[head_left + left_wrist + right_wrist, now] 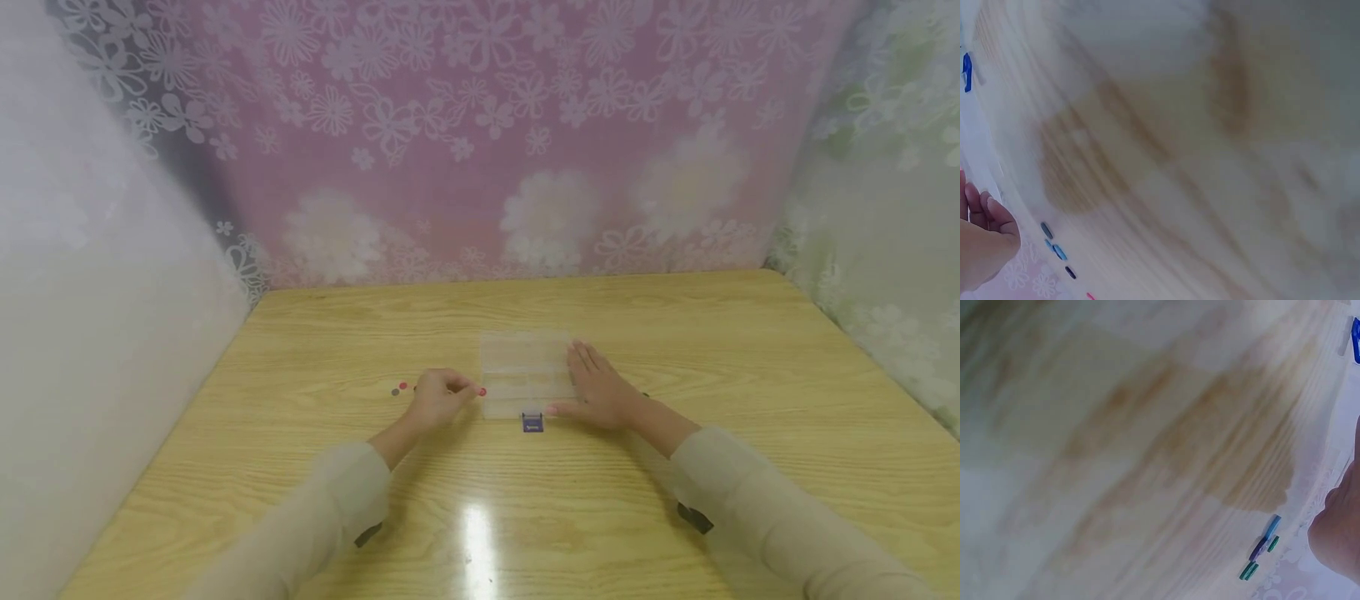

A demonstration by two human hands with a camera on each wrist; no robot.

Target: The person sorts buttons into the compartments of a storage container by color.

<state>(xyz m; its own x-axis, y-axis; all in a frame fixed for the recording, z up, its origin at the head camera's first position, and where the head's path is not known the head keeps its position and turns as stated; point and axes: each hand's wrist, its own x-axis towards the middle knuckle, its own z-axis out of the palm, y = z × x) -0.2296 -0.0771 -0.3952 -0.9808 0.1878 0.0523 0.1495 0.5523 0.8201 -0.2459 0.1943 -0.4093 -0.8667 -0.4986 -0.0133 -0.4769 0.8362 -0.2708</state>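
"Clear, rectangular plastic compartment box point(510, 372): where does it lie, and what is nearest the viewer?"

"It lies on the yellow wood-grain tabletop point(337, 333), between the two hands. Nearest are a pale beige left sleeve point(322, 492) and its matching right sleeve point(757, 500); beyond them a dark-blue tab point(532, 422), probably a latch, projects from the box's near edge."

"And the grips?"

"The right grip point(603, 392) lies along the box's right side, fingers straight, thumb apart, pinching nothing. The left grip point(441, 397) pinches a small, round red disc point(482, 392) at the box's left wall; whether the disc is inside the rim cannot be told."

"What could go wrong from here?"

"A slack or tilted pinch could drop the disc outside, since so small a piece offers the fingertips little edge. The transparent wall is easily misjudged, so the disc might catch on it. Were the right grip to ease off, a bump from the left could slide the box."

"Farther out?"

"Left of the left grip, a round grey disc point(395, 392) and a second red disc point(402, 386) lie loose; a backward sweep of that wrist could scatter them. Farthest stands a pink backdrop with white flowers point(450, 167)."
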